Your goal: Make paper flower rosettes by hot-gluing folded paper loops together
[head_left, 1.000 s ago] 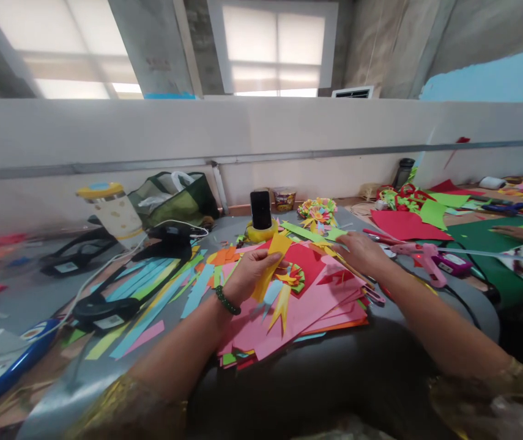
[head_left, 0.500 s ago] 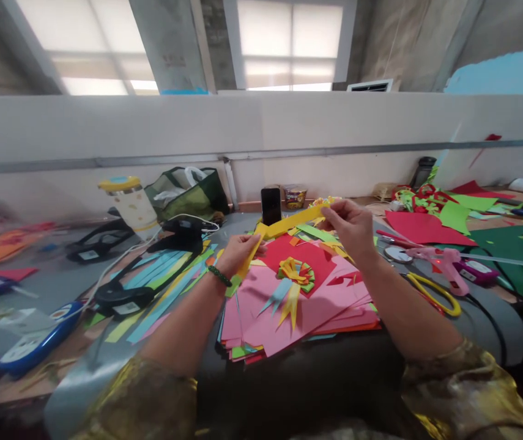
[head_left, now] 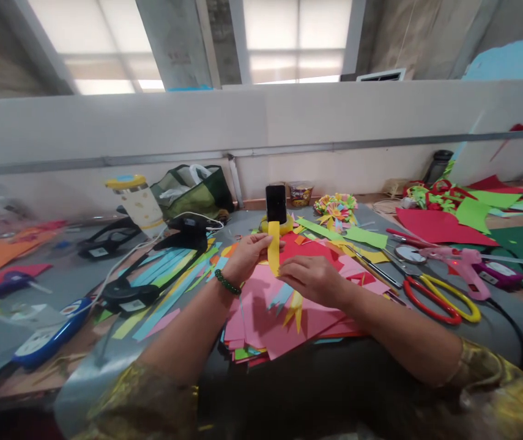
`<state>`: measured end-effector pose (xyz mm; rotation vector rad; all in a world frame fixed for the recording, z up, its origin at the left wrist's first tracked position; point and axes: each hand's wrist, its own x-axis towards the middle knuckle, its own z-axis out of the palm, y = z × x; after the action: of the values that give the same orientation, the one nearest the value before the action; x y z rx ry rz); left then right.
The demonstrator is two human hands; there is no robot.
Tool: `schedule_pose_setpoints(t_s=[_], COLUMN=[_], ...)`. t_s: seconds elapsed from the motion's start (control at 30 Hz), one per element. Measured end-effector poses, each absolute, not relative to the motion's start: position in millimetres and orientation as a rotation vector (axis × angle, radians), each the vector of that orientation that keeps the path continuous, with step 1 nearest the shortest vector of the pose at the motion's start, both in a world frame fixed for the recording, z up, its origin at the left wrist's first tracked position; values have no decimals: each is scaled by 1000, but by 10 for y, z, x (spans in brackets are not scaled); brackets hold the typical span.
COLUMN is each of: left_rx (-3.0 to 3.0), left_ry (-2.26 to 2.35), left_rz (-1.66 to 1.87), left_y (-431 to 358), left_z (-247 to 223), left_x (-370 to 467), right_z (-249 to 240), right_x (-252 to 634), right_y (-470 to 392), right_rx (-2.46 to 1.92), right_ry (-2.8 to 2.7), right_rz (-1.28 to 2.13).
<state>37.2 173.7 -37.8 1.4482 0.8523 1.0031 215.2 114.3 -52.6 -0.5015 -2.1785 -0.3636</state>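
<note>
A yellow paper strip [head_left: 274,244] stands upright between my hands, its lower end curved. My left hand [head_left: 252,253] pinches its middle from the left. The fingertips of my right hand [head_left: 314,278] are closed on its lower end. Below them lies a stack of pink paper sheets [head_left: 261,318] with a red sheet [head_left: 300,245] on top. A paper rosette is mostly hidden behind my right hand; its yellow tail [head_left: 294,310] and light blue tail show.
Red-and-yellow-handled scissors [head_left: 445,299], a pen [head_left: 375,267] and a pink glue gun [head_left: 458,260] lie at right. A phone [head_left: 276,203] stands behind the stack. Coloured strips [head_left: 164,287], a tumbler [head_left: 137,205] and a blue power strip [head_left: 54,336] are at left.
The yellow strip was stretched out between my spread hands; now it is held upright. My right hand has come down and left, close to my left hand, covering the rosette.
</note>
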Motion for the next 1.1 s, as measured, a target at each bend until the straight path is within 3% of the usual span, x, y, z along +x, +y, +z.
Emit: schedule_pose_setpoints(t_s=[0.43,1.1], left_rx=[1756,1813], left_ry=[729,900], left_rz=[907,1073], left_y=[1475,1472], left_z=[-321,-353], left_x=[554,566], right_z=[-394,-406], right_x=[2384,2357], right_y=[1467,1344], right_rx=[-914,-792], right_ry=[-1550,-1596], right_rz=[859,745])
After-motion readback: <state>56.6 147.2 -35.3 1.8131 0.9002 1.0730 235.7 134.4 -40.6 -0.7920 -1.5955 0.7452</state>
